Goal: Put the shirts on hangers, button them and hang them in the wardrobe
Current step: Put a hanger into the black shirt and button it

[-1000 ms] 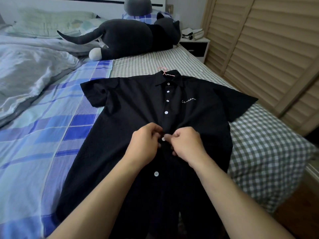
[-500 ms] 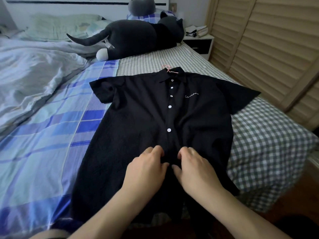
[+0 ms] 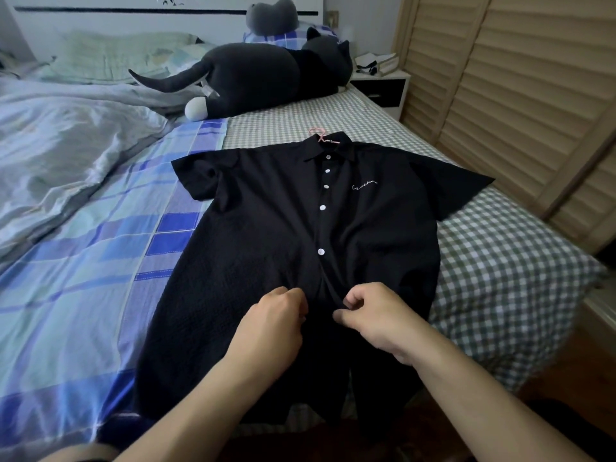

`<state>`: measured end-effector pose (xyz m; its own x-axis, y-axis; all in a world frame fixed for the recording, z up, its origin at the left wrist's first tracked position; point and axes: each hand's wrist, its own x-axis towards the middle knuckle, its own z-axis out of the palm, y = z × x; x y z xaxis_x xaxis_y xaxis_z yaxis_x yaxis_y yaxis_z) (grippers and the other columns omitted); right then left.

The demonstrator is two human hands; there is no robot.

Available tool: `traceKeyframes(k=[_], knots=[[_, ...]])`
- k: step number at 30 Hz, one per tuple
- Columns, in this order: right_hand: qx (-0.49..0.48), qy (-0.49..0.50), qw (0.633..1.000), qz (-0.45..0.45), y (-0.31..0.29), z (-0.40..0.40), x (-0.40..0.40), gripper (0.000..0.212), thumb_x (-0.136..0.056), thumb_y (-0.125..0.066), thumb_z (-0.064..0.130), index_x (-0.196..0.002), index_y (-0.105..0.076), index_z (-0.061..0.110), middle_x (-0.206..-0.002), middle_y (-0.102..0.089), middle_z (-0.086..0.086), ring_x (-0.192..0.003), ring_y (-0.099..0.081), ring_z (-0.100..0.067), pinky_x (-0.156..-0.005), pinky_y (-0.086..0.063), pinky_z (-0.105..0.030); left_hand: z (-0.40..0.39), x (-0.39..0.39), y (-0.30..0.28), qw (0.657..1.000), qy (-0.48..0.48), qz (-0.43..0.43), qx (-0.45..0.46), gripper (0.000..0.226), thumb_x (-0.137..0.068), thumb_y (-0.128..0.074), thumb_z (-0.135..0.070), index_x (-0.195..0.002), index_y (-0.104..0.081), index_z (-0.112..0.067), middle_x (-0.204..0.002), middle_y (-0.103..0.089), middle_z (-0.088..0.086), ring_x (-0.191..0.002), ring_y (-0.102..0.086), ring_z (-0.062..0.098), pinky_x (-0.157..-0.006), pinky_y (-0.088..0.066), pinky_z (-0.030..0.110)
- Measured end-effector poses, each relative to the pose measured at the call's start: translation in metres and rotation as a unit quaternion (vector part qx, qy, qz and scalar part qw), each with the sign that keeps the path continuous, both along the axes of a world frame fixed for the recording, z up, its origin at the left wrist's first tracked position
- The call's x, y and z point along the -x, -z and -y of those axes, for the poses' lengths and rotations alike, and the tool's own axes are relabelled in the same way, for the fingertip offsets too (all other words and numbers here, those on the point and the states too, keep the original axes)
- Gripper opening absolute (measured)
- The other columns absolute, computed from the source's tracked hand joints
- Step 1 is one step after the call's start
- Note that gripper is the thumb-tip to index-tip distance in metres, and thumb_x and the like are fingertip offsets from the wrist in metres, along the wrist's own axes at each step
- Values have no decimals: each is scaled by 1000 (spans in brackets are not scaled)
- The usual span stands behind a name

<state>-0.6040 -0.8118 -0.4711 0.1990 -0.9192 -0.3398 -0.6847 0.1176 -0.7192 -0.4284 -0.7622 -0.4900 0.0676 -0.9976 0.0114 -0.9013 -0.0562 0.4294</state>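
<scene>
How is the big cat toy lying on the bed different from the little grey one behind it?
The big cat toy is much larger than the little grey toy. The big one is darker, nearly black, with a white paw tip; the little one is plain lighter grey. The big one lies stretched out with its tail showing, while the little one sits on the blue checked pillow. Both are soft toys at the head of the bed.

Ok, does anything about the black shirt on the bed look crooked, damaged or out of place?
Nothing stands out. The black short-sleeved shirt lies flat and straight on the bed, pink hanger hook at its collar, five white buttons in line. Left hand and right hand pinch the placket lower down.
</scene>
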Motion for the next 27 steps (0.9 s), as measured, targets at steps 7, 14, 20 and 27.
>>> traceKeyframes(k=[7, 14, 20, 27], knots=[[-91, -22, 988, 121, -5, 13, 17, 20, -82, -82, 15, -67, -69, 18, -74, -67, -3, -79, -64, -17, -82, -56, -37, -2, 0, -1, 1000, -4, -19, 16, 10, -92, -61, -17, -86, -59, -25, -93, -59, -8, -86, -62, 20, -77, -52, 38], [-120, 1, 968, 220, -35, 4, 20, 19, -91, -73, 18, -79, -70, 4, -88, -76, -13, -87, -74, -19, -85, -57, -34, -5, -11, -35, 930, -116, -347, -26, 13, -87, -74, -2, -78, -70, -10, -62, -69, 5, -54, -69, 19, -58, -60, 30], [-3, 77, 968, 239, -19, -20, -30, 29, -91, -74, 17, -72, -65, -3, -60, -54, -2, -60, -48, -13, -56, -42, -24, -6, -4, -37, 896, -124, -425, -35, 10, -87, -75, 1, -79, -73, -5, -64, -70, 10, -61, -71, 21, -67, -64, 39], [-22, 76, 964, 254, -11, -21, -35, 15, -88, -77, 18, -77, -75, 7, -68, -67, -3, -68, -61, -11, -69, -50, -29, -8, -8, -33, 872, -143, -467, -40, 7, -88, -71, 5, -82, -72, 1, -65, -70, 13, -61, -69, 21, -65, -63, 34]])
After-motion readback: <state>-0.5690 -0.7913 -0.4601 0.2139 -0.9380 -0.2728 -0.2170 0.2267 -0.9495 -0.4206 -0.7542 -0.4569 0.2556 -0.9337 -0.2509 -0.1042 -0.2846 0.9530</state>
